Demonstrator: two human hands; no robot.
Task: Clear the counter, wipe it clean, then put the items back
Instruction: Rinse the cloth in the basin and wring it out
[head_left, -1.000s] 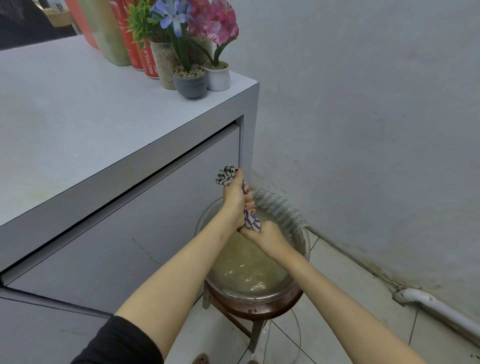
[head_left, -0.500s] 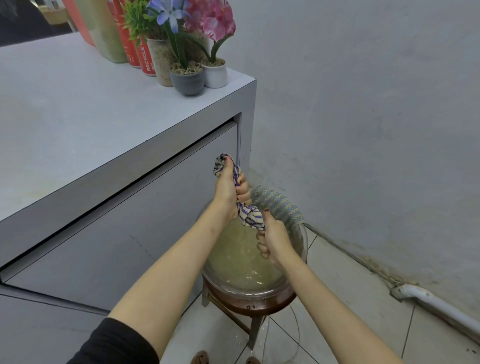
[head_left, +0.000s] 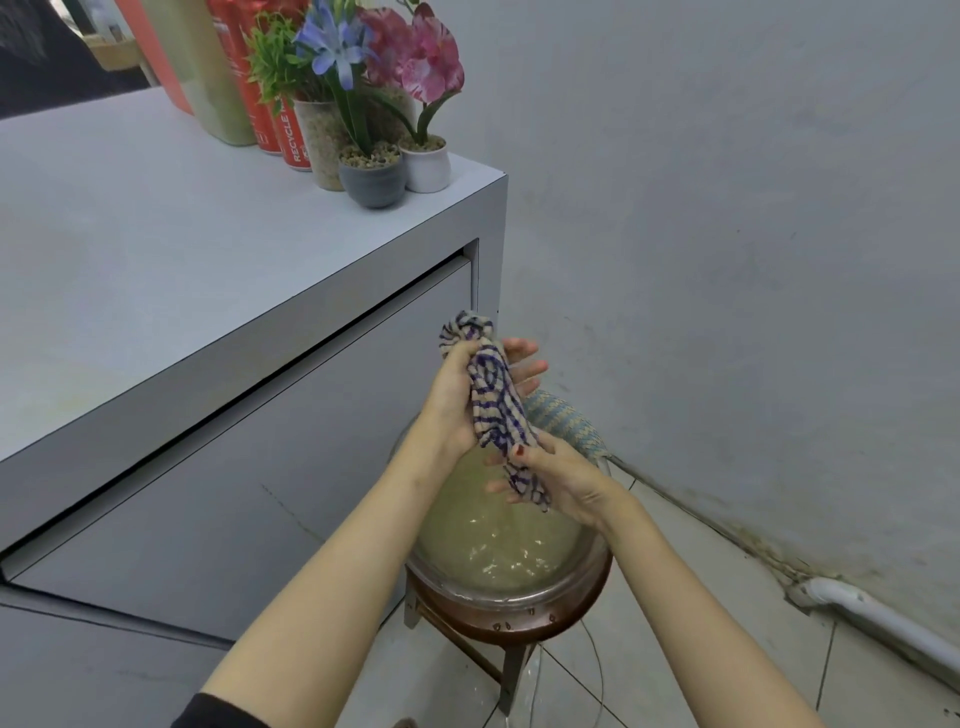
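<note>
A blue-and-beige striped cloth (head_left: 492, 395), twisted into a roll, hangs over a glass bowl (head_left: 604, 545) of cloudy yellowish water. My left hand (head_left: 452, 400) holds its upper part: the thumb is over the cloth and the fingers are spread straight behind it. My right hand (head_left: 563, 480) grips the lower end with thumb and fingers. The white counter (head_left: 156, 260) lies to the left. At its far corner stand a grey flower pot (head_left: 371, 182), a white flower pot (head_left: 427, 167), red cans (head_left: 293, 140) and a pale green container (head_left: 218, 78).
The bowl sits on a low brown stool (head_left: 511, 626) on the tiled floor, close to the counter's side. A blue-green cloth (head_left: 566, 421) is draped over the bowl's far rim. A white pipe (head_left: 883, 618) runs along the base of the grey wall at the right.
Both hands have come up from the bowl with the cloth. The tight wringing grip has loosened: the left fingers have straightened and the cloth now stretches longer between the hands.
</note>
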